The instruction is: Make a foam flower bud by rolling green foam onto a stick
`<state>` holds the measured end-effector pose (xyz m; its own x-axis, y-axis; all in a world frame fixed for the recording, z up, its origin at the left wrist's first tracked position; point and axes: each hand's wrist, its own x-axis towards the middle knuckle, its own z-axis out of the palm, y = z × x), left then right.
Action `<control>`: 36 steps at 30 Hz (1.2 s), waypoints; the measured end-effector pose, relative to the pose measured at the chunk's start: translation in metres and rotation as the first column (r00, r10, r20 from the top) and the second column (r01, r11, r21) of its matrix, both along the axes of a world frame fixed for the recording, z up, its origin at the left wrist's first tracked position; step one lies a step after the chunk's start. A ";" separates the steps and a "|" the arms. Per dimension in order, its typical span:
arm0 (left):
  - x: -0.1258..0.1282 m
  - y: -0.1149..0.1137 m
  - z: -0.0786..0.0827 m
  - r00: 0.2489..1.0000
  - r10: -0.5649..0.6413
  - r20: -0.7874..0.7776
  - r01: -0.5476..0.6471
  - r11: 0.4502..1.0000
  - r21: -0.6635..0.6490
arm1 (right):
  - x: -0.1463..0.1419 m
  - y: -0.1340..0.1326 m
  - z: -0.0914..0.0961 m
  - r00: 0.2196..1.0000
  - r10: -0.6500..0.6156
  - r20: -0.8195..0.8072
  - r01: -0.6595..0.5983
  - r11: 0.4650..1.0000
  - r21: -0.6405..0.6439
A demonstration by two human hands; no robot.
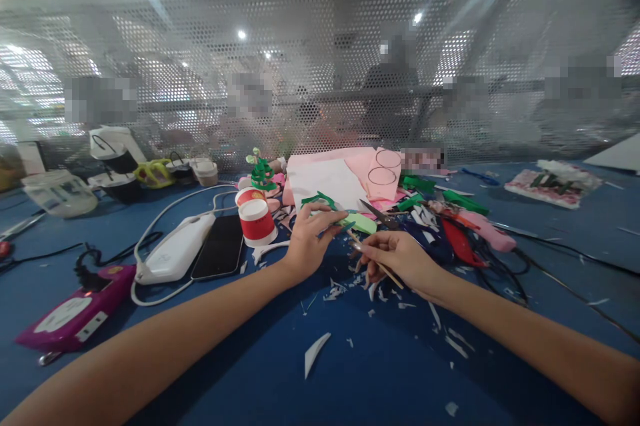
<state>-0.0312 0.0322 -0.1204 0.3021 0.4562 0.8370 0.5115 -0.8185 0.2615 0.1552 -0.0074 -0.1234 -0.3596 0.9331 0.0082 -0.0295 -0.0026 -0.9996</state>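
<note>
My left hand [309, 238] pinches a small strip of green paper [345, 227], fingers closed on its end. Just to the right, my right hand [395, 258] is closed round a thin wooden stick [381, 263], whose tip points toward the green strip. Both hands hover over the blue table [350, 373], above a scatter of white paper scraps [345, 286]. A light green paper piece [361, 223] and a pair of scissors [380, 214] lie right behind the hands.
A red and white paper cup [256, 221], a black phone [220, 247] and a white power bank [175, 254] lie at left; a purple device [75, 313] lies nearer. Pink and white sheets [340, 179], green cutouts and black cables [550, 259] crowd the right. A perforated metal screen [320, 66] backs the table.
</note>
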 end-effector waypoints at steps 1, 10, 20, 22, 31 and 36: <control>0.000 0.000 0.000 1.000 -0.016 -0.008 0.016 1.000 0.003 | 0.000 0.000 0.000 1.000 -0.004 -0.003 0.004 1.000 -0.001; 0.000 0.001 0.001 0.998 -0.052 -0.025 0.052 0.999 -0.002 | -0.001 0.000 0.002 0.999 -0.039 -0.014 0.039 0.999 -0.024; 0.000 0.002 0.001 0.998 -0.044 -0.038 0.042 0.998 -0.042 | -0.001 0.000 0.003 0.999 -0.046 -0.022 0.046 0.999 -0.029; 0.000 0.002 0.001 0.998 -0.042 -0.042 0.041 0.998 -0.038 | -0.001 -0.001 0.004 0.999 -0.049 -0.023 0.048 0.998 -0.033; -0.001 0.001 0.002 0.998 -0.018 -0.066 0.022 0.998 0.057 | -0.001 0.003 -0.001 0.995 -0.071 -0.075 0.069 0.997 -0.028; 0.000 -0.002 0.003 0.996 0.086 -0.034 -0.085 0.996 0.035 | -0.003 0.002 -0.001 0.986 -0.125 -0.110 0.121 0.992 -0.042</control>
